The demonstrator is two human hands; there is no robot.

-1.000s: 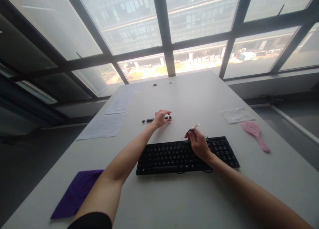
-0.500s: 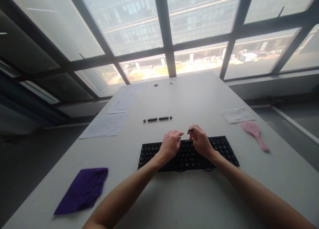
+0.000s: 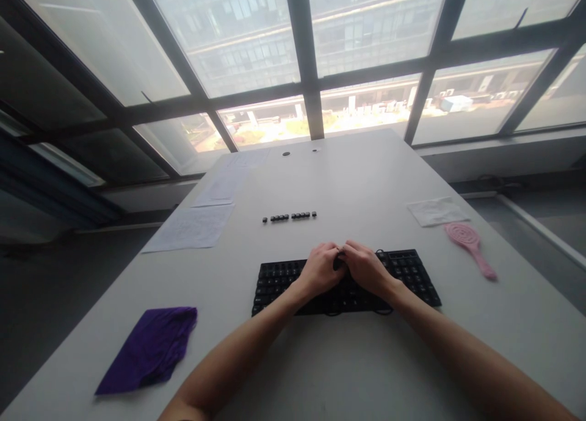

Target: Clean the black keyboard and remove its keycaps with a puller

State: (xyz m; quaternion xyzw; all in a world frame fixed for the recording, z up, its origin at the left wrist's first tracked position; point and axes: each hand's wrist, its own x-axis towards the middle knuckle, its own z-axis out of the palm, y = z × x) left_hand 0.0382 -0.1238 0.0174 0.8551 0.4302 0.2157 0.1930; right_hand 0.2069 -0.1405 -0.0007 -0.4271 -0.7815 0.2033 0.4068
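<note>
A black keyboard [image 3: 279, 282] lies on the white desk, its middle covered by my hands. My left hand [image 3: 321, 265] is closed over the keyboard's back part, fingertips pressed against those of my other hand. My right hand [image 3: 364, 265] is curled inward too, around a small dark tool with thin wires that looks like a keycap puller, now mostly hidden. What my left fingertips pinch is out of sight. Beyond the keyboard, several loose black keycaps [image 3: 301, 215] stand in a row on the desk.
On the left are a folded purple cloth [image 3: 149, 349] and paper sheets [image 3: 192, 227]. A white tissue [image 3: 437, 212] and a pink hairbrush [image 3: 469, 247] lie at the right. Two round holes pierce the far desk [image 3: 352, 177], near the windows.
My hands were apart, with the tool's wires showing in my right hand. They have come together, fingertips meeting, and the tool is now largely covered.
</note>
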